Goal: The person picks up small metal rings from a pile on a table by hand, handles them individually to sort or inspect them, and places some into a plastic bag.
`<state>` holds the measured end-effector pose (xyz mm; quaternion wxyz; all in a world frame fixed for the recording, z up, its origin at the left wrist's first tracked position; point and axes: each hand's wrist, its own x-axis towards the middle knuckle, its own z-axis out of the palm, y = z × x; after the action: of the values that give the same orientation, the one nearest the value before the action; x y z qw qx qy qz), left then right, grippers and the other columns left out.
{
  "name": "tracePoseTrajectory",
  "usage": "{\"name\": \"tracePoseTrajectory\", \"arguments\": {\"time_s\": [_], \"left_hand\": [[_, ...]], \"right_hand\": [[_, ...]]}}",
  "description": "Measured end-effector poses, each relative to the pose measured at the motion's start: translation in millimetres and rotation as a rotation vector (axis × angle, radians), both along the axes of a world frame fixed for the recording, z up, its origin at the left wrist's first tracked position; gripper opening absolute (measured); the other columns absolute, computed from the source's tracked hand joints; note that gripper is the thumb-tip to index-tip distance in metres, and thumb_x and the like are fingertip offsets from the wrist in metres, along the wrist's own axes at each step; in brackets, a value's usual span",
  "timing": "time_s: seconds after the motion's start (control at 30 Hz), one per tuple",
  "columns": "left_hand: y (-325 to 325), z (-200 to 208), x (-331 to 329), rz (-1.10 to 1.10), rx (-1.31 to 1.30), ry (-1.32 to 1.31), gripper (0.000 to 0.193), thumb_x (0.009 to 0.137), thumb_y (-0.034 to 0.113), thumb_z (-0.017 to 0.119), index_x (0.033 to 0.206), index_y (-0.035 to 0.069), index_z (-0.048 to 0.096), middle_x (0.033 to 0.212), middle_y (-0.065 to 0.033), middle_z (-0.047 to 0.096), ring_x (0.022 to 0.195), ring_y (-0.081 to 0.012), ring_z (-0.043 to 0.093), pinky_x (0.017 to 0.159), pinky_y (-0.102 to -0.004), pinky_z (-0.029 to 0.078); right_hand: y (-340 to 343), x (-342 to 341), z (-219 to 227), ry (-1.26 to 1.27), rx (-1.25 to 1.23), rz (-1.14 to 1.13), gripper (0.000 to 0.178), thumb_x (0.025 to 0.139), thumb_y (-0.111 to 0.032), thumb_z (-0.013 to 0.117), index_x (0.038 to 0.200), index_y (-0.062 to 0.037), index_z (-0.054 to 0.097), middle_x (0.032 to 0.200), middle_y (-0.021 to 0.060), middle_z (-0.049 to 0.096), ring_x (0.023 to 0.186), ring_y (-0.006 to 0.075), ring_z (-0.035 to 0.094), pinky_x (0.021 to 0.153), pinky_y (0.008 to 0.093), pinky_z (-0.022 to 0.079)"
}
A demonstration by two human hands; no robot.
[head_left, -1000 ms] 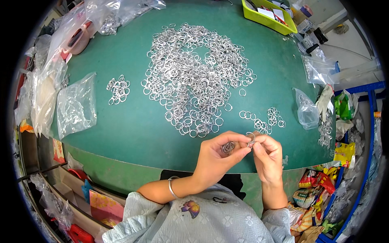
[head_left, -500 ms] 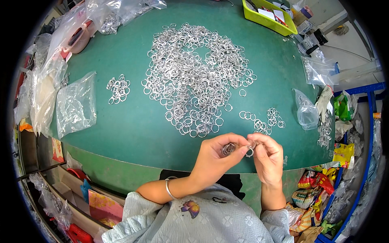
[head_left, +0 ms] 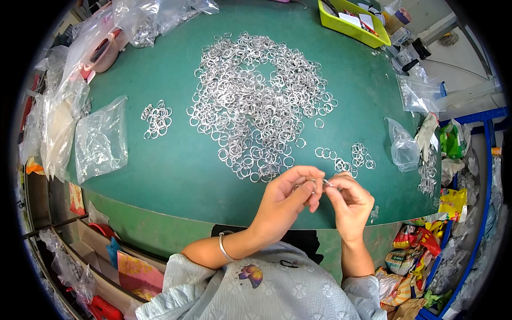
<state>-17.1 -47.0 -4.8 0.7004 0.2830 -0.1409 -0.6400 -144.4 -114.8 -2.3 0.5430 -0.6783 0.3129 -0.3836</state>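
Both hands meet above the near edge of the green table. My right hand [head_left: 351, 205] pinches a small silver metal ring [head_left: 328, 183] between thumb and fingertips; it shows almost edge-on. Right beside it, my left hand [head_left: 285, 201] is closed with curled fingers that hide most of the metal rings in it. Beyond the hands lies a large heap of silver rings [head_left: 261, 101]. A smaller cluster of rings [head_left: 346, 165] sits just past my right hand, and another small pile of rings [head_left: 158, 118] lies to the left.
A clear plastic bag [head_left: 101, 141] lies at the table's left, with more bags and a pink basket [head_left: 104, 56] behind. At the far right stands a yellow-green tray [head_left: 357, 29]. Another clear bag [head_left: 404, 146] and a white glove [head_left: 426, 133] lie along the right edge. Blue shelving [head_left: 488, 160] stands beyond.
The ring between my hands has turned from face-on to nearly edge-on. My left fingers have shifted up and now cover the rings that showed in that hand.
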Motion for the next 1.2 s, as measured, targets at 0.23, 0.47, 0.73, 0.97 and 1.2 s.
{"name": "tracePoseTrajectory", "arguments": {"time_s": [0.23,0.47,0.73,0.97,1.2], "left_hand": [[6,1,8,-0.026,0.078,0.112,0.017,0.086,0.003,0.045,0.100,-0.002,0.054,0.086,-0.0039,0.052,0.072,-0.0074,0.048,0.061,-0.0200,0.040],[5,5,-3,0.019,0.010,-0.343,0.015,0.077,-0.002,0.060,0.092,-0.001,0.058,0.082,0.0003,0.051,0.068,-0.0011,0.044,0.055,-0.0147,0.034],[9,10,0,0.003,0.142,-0.344,0.011,0.080,-0.001,0.056,0.091,-0.002,0.058,0.080,-0.0014,0.054,0.064,-0.0022,0.042,0.052,-0.0165,0.032],[16,14,7,-0.133,0.116,-0.337,0.009,0.080,0.001,0.056,0.088,-0.001,0.060,0.079,-0.0015,0.055,0.062,-0.0010,0.041,0.050,-0.0158,0.031],[19,16,4,-0.022,0.013,-0.473,0.010,0.076,-0.006,0.058,0.085,-0.003,0.061,0.081,-0.0044,0.057,0.065,-0.0027,0.046,0.052,-0.0164,0.034]], "right_hand": [[1,-11,6,-0.268,0.518,0.030,0.005,0.082,0.000,0.053,0.085,0.0024,0.056,0.084,0.0101,0.060,0.074,0.0158,0.059,0.060,0.0235,0.044],[9,-5,14,-0.418,0.781,0.083,0.006,0.083,-0.001,0.052,0.085,0.0015,0.056,0.084,0.0103,0.060,0.074,0.0152,0.054,0.064,0.0270,0.042],[10,-3,16,0.118,-0.324,-0.136,0.014,0.063,0.002,0.065,0.077,-0.0010,0.063,0.078,0.0082,0.058,0.074,0.0207,0.050,0.069,0.0292,0.038],[9,-13,19,0.411,-1.080,-0.123,0.028,0.052,-0.004,0.067,0.080,-0.0090,0.067,0.079,0.0002,0.059,0.077,0.0194,0.049,0.066,0.0320,0.034],[9,-6,15,0.156,-0.760,-0.100,0.016,0.067,-0.002,0.065,0.082,0.0026,0.061,0.075,0.0108,0.060,0.071,0.0250,0.053,0.064,0.0330,0.043]]}}
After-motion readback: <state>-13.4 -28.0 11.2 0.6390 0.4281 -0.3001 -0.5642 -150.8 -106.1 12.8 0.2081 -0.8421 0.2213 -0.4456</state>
